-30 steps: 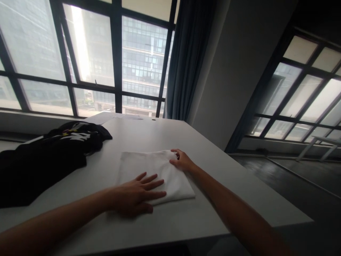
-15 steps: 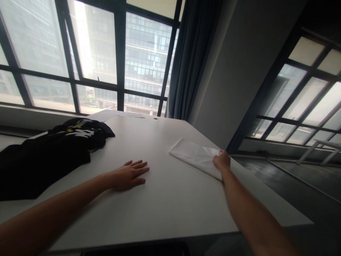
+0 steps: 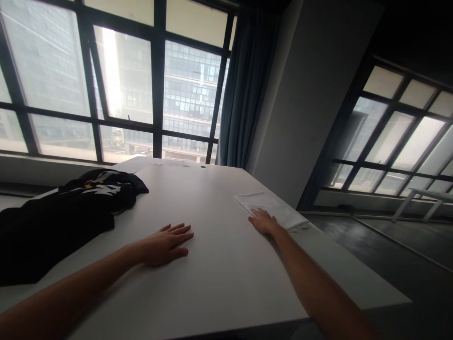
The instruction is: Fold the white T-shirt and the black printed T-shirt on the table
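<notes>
The folded white cloth [image 3: 271,208] lies flat at the right edge of the white table [image 3: 219,264], its long axis running from the far middle down toward the near right corner; the right hand [image 3: 264,221] rests at its near end, palm down, fingers spread and flat, their tips on or just at the cloth's near hem, gripping nothing; whether the palm itself lies on cloth or on bare table I cannot tell from here. The left hand [image 3: 163,243] lies open and flat on the bare tabletop near the middle, fingers pointing toward the right, holding nothing and well apart from the cloth; so the right hand is plainly the nearer one, with the cloth stretching away from its fingertips toward the far side. Off to the left a heap of black clothing [image 3: 60,215] with a pale print sprawls over the table; some papers [image 3: 152,163] sit at the far end by the window [image 3: 123,85]; a blue curtain [image 3: 244,89] hangs beyond.
</notes>
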Tool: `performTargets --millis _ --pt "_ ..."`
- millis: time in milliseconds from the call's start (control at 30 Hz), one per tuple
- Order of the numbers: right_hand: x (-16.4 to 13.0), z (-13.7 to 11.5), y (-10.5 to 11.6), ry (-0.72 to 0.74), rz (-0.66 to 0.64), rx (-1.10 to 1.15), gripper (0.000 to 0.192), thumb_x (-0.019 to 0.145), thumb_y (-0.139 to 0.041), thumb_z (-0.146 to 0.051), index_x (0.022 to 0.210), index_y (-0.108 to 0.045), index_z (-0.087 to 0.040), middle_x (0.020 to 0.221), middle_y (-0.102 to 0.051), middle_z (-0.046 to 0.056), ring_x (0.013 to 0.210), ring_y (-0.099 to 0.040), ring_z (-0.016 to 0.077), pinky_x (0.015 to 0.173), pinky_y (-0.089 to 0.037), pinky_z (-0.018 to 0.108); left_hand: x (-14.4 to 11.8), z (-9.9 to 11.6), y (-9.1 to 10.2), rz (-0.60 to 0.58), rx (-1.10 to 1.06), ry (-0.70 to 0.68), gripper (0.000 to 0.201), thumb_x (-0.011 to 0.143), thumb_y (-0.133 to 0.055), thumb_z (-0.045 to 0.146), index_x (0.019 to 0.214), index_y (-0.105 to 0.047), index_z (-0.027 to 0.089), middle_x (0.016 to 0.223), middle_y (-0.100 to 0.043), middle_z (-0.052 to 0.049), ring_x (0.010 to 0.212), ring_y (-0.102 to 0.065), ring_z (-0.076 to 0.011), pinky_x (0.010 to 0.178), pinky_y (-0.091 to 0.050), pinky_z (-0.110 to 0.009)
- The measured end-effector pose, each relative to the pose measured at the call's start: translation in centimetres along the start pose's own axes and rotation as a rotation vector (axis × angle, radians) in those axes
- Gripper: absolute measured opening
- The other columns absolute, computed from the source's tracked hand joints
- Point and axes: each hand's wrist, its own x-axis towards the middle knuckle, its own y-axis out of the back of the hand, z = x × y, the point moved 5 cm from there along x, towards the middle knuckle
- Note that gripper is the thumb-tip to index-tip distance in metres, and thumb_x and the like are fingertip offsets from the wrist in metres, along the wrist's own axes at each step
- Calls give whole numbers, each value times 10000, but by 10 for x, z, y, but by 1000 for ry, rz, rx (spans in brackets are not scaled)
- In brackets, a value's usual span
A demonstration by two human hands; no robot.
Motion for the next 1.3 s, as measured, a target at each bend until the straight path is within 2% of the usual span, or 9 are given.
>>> performTargets --millis 367,600,833,900,967,1067,1167,1233,1300 --pt "18 49 -8 -194 178 155 492 984 -278 -362 1436 -465 -313 1508 -400 122 1350 -363 341 1042 -260 647 -2 7 6 -29 -25 29 697 925 -287 687 1524 -256 334 1618 -169 -38 1491 -131 -282 1190 -112 -534" --pt "21 91 -8 -210 186 167 508 969 -290 -389 1425 -488 -285 1524 -380 135 1347 -390 342 1057 -268 635 -3 6 7 -12 -29 -4 667 936 -300 664 1523 -255 351 1614 -189 -43 1487 -155 -290 1184 -126 -533" --pt "25 105 -12 -263 225 169 504 954 -333 -375 1415 -505 -270 1502 -421 130 1336 -412 337 1059 -276 613 -2 3 7 37 8 -32 654 924 -332 670 1494 -343 350 1594 -283 -29 1465 -251 -270 1176 -212 -476" --pt "27 105 -11 -258 245 147 494 935 -376 -397 1376 -552 -259 1458 -476 141 1294 -453 351 1046 -277 628 -3 -13 22 131 31 16 613 917 -355 665 1417 -484 334 1532 -422 -28 1392 -402 -253 1140 -306 -421" --pt "28 103 -6 -246 283 119 480 918 -409 -446 1308 -610 -251 1409 -528 139 1262 -484 350 1051 -267 629 -14 -45 46 316 103 193 562 929 -361 621 1316 -598 289 1440 -543 -54 1300 -509 -257 1113 -343 -422" --pt "27 91 3 -194 342 112 500 898 -427 -519 1240 -650 -231 1379 -556 127 1239 -507 334 1064 -281 594 -57 -101 86 642 299 604 499 931 -402 481 1268 -618 183 1415 -551 -138 1332 -447 -338 1147 -216 -554" --pt "23 73 7 -141 337 131 504 875 -461 -522 1213 -664 -208 1366 -566 131 1201 -539 323 1049 -327 543 -112 -136 108 808 368 939 572 872 -484 491 1245 -583 68 1401 -537 -195 1358 -355 -432 1109 -216 -626" --pt "20 60 8 -100 325 142 484 866 -479 -504 1192 -674 -204 1360 -571 128 1192 -548 315 1051 -334 518 -133 -140 115 824 332 939 572 871 -476 537 1166 -609 65 1283 -627 -140 1306 -411 -431 1074 -309 -576" --pt "18 47 9 -57 312 152 467 866 -485 -490 1183 -677 -207 1364 -572 118 1207 -542 308 1058 -335 502 -138 -130 118 791 266 790 511 910 -447 522 1073 -647 81 1141 -694 -93 1241 -485 -404 1032 -381 -510"
